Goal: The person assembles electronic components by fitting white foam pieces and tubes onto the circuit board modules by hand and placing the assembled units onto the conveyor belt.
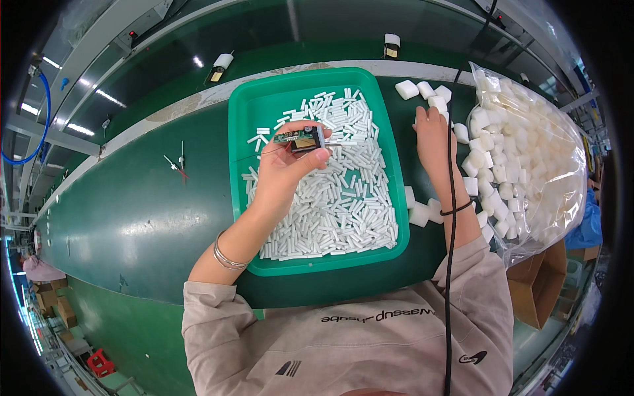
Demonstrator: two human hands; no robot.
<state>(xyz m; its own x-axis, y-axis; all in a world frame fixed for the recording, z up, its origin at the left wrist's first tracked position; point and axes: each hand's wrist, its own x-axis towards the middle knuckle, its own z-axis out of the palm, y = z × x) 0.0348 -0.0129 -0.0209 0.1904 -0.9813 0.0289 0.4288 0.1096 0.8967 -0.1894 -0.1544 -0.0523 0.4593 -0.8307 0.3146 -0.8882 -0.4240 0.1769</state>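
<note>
Pinching module (305,140) edgewise in left hand (285,162), likely keeping face clear | reaching white blocks (438,102), probably laid close for that; right hand (432,135) half-curled, can't tell if gripping

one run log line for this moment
left hand: holds device with circuit board; right hand: at white blocks; green tray: holds white sticks

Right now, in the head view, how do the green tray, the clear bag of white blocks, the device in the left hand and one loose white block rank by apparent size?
1. Green tray
2. Clear bag
3. Device in the left hand, partly covered by fingers
4. Loose white block
</note>
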